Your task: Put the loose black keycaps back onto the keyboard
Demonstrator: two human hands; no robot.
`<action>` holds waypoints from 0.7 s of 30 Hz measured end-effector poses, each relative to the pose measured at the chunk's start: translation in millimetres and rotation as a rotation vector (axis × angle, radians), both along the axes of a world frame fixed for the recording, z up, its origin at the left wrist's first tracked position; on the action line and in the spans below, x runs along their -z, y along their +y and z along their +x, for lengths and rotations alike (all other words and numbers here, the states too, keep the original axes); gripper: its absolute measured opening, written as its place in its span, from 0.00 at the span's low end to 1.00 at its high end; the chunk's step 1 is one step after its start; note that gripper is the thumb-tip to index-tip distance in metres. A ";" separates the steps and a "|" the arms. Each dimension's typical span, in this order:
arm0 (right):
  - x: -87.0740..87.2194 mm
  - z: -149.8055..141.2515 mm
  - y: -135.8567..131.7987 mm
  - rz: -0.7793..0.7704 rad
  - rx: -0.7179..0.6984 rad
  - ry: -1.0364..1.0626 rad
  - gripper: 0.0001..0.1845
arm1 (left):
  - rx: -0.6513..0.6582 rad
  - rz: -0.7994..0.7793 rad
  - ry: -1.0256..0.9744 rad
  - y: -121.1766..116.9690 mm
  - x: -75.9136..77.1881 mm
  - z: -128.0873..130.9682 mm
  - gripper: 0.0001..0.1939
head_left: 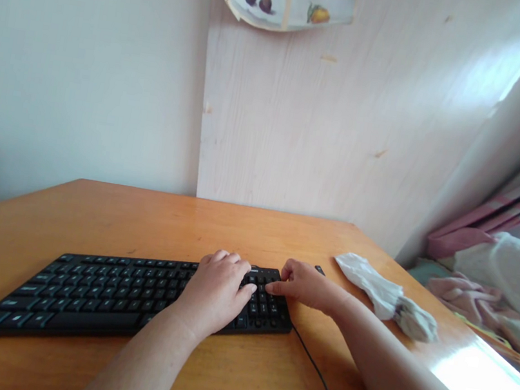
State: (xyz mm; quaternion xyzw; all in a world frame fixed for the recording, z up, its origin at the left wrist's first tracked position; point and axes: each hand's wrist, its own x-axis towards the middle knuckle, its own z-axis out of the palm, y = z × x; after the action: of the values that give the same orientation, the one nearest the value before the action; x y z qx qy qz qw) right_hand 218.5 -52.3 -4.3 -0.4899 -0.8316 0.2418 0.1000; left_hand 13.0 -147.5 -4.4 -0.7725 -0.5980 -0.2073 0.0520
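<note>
A black keyboard (103,292) lies on the wooden table in front of me, slanting slightly, its number pad on the right. My left hand (221,284) rests palm down over its right-middle part, fingers stretched toward the back edge and thumb pointing right. At the right edge of the number pad is my right hand (303,283). Its fingers are curled around the keyboard's side and the thumb lies on top of the keys. The fingertips are partly hidden. A thin black cable (321,377) passes the keyboard's right side toward the lower right.
A crumpled white plastic bag (369,280) with a greyish bundle (415,319) lies on the table (222,385) at right. Behind my right hand shows a small black piece (320,270). A fruit poster (293,4) hangs on the wall; bedding (484,297) is far right.
</note>
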 end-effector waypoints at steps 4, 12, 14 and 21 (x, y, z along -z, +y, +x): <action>3.2 -1.2 2.3 0.033 0.039 0.014 0.23 | 0.000 0.008 0.000 0.6 1.0 -1.2 0.12; 6.3 -3.0 6.3 0.220 0.094 0.015 0.17 | -0.020 -0.005 0.007 -1.0 -4.8 -2.4 0.10; 1.4 -2.8 -1.4 0.253 0.011 0.026 0.17 | -0.024 0.003 0.001 -0.4 -4.6 -3.4 0.10; -22.2 -5.0 -41.7 0.396 -0.249 -0.208 0.22 | -0.023 0.002 0.004 1.3 -1.7 -5.6 0.11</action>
State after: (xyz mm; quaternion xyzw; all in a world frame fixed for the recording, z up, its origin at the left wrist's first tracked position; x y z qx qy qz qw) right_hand 213.4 -94.0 17.9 -0.3767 -0.9225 0.0331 0.0771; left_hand 7.4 -146.3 -2.7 -0.7658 -0.6067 -0.2059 0.0564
